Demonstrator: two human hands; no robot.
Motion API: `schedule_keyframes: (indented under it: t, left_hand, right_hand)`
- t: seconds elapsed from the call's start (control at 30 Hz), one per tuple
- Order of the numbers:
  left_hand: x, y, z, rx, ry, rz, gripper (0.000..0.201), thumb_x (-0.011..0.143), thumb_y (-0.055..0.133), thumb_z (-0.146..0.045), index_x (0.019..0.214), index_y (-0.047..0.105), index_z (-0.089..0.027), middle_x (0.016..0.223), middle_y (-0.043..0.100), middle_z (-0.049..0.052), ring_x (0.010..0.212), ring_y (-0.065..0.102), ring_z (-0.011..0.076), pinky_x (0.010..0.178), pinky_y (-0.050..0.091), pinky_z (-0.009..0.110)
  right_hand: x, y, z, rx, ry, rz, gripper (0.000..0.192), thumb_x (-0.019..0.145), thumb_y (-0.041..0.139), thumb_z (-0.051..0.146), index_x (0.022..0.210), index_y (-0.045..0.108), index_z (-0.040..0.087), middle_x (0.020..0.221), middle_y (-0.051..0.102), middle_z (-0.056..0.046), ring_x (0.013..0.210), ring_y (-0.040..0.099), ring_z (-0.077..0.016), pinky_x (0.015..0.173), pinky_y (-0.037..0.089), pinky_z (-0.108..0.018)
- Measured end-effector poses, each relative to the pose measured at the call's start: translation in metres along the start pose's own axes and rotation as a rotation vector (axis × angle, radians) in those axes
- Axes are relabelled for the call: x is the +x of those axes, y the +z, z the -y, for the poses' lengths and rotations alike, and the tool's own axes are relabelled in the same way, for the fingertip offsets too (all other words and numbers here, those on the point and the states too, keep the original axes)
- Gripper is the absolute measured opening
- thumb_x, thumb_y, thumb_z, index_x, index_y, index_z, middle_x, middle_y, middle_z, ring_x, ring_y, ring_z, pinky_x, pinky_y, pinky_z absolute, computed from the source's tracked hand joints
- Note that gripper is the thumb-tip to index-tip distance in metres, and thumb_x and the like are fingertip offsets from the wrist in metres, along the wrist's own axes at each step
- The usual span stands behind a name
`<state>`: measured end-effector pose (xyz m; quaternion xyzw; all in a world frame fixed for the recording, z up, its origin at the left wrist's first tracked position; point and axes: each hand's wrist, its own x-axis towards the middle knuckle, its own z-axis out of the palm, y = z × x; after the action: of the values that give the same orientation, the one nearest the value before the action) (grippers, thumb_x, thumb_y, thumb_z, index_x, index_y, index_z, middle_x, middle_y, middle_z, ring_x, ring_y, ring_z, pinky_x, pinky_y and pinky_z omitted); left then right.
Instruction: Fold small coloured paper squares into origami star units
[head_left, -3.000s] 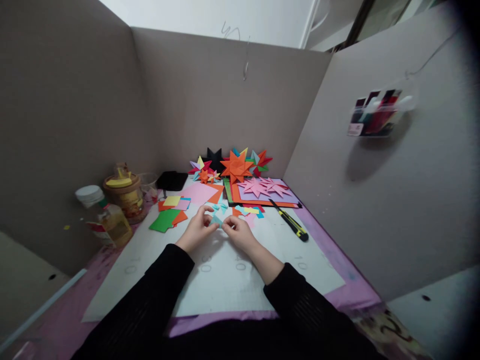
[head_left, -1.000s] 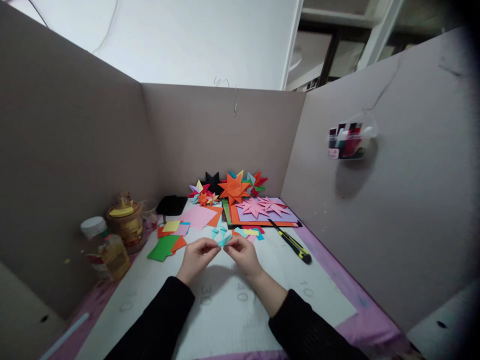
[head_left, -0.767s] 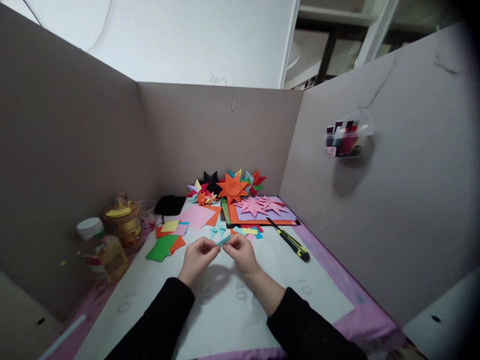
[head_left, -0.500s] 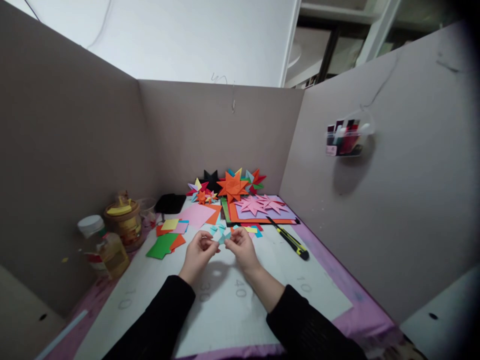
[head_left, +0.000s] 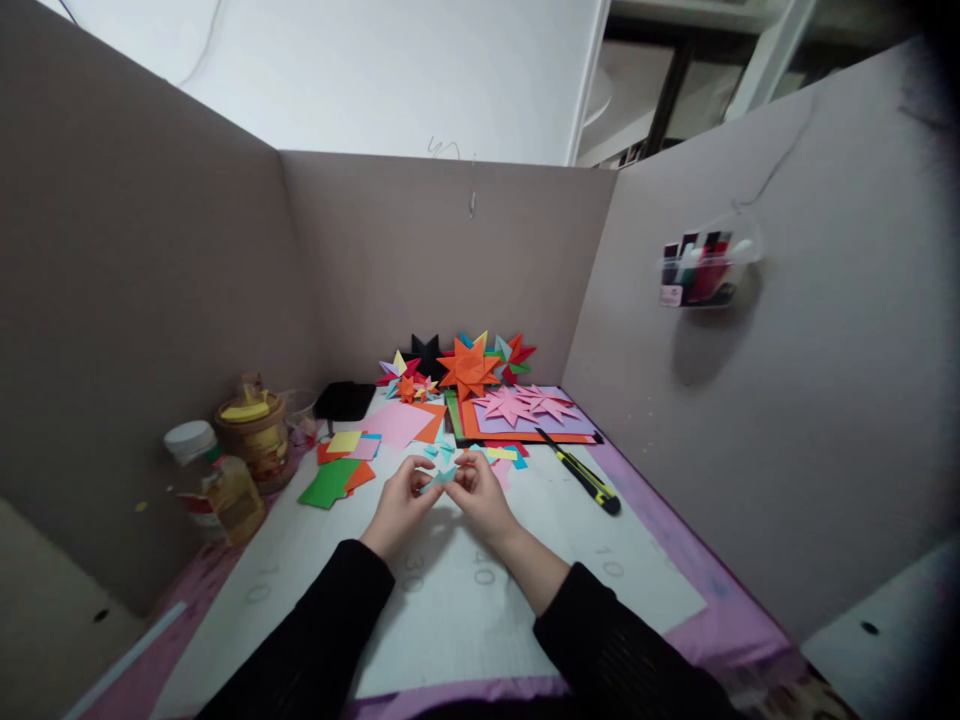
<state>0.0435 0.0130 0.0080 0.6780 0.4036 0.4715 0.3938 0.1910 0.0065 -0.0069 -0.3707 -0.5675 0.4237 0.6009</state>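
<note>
Black sleeves [head_left: 341,595]: reaching in from the near edge of the table, over a white sheet [head_left: 450,645] printed with numbers and laid on a pink cloth [head_left: 720,630].
Left hand [head_left: 401,503]: thumb and fingers pinch one side of the small paper piece, the other fingers curled.
Right hand [head_left: 478,492]: pinches the opposite side, its fingertips close to the left's.
Light-blue paper [head_left: 445,478]: between both hands, seemingly lifted off the sheet, judging by the shadow below; creased and angled rather than flat, so I judge it partly folded. Which folds remain is too small to tell.
Small blue pieces [head_left: 445,453]: just beyond the hands, apparently folded already; their exact count is unclear.
Loose paper: a green sheet [head_left: 327,485] and a yellow square [head_left: 345,442] on the left, coloured slips [head_left: 504,455] on the right; these look flat and unworked.
Yellow-and-black cutter [head_left: 583,477]: lying to the right, untouched.
Pink stars [head_left: 508,406]: flat on stacked sheets, apparently complete.
Orange star [head_left: 470,368]: upright at the back beside a black star [head_left: 426,354], both looking finished; the piece in hand is well short of that stage.
</note>
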Motion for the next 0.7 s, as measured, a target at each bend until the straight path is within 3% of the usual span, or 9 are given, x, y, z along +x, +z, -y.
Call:
schedule_keyframes:
  t: [0.2,0.4,0.5,0.6,0.7]
  left_hand:
    - [0.002,-0.007,0.0,-0.013,-0.043,0.045,0.031,0.071,0.062,-0.028,0.095,0.046,-0.019,0.061,0.059,-0.004,0.057,0.057,0.0122,0.057,0.041,0.022]
    - [0.008,-0.023,0.008,0.029,-0.063,-0.031,0.027,0.071,0.059,-0.027,0.092,0.044,-0.019,0.062,0.06,-0.003,0.06,0.059,0.0138,0.059,0.043,0.024]
    - [0.008,-0.021,0.008,0.06,-0.026,-0.041,0.029,0.071,0.06,-0.028,0.096,0.049,-0.018,0.077,0.062,0.001,0.073,0.06,0.0155,0.064,0.045,0.025]
    - [0.004,-0.012,0.005,0.091,0.024,0.01,0.033,0.07,0.062,-0.029,0.1,0.054,-0.018,0.096,0.062,0.006,0.087,0.059,0.0181,0.071,0.045,0.027]
    - [0.001,-0.006,0.004,0.073,0.029,0.071,0.028,0.073,0.06,-0.029,0.097,0.056,-0.017,0.08,0.062,0.003,0.074,0.059,0.016,0.069,0.044,0.027]
  right_hand:
    - [0.003,-0.004,0.0,-0.009,0.012,-0.038,0.031,0.068,0.06,0.019,0.089,0.037,0.023,0.063,0.042,0.009,0.053,0.043,-0.0083,0.053,0.034,-0.02]
    - [0.015,-0.023,-0.005,-0.025,0.006,-0.151,0.031,0.068,0.059,0.022,0.087,0.035,0.023,0.062,0.04,0.009,0.05,0.039,-0.0075,0.05,0.031,-0.02]
    - [0.014,-0.022,-0.007,-0.078,0.014,-0.092,0.029,0.068,0.058,0.02,0.087,0.036,0.022,0.06,0.039,0.01,0.05,0.039,-0.008,0.051,0.031,-0.02]
    - [0.006,-0.013,-0.007,-0.157,-0.016,0.047,0.027,0.068,0.055,0.017,0.089,0.039,0.021,0.061,0.04,0.009,0.054,0.042,-0.0092,0.054,0.034,-0.021]
    - [-0.001,-0.006,-0.003,-0.207,-0.054,0.186,0.025,0.069,0.052,0.015,0.09,0.042,0.022,0.062,0.043,0.008,0.056,0.044,-0.0098,0.056,0.035,-0.022]
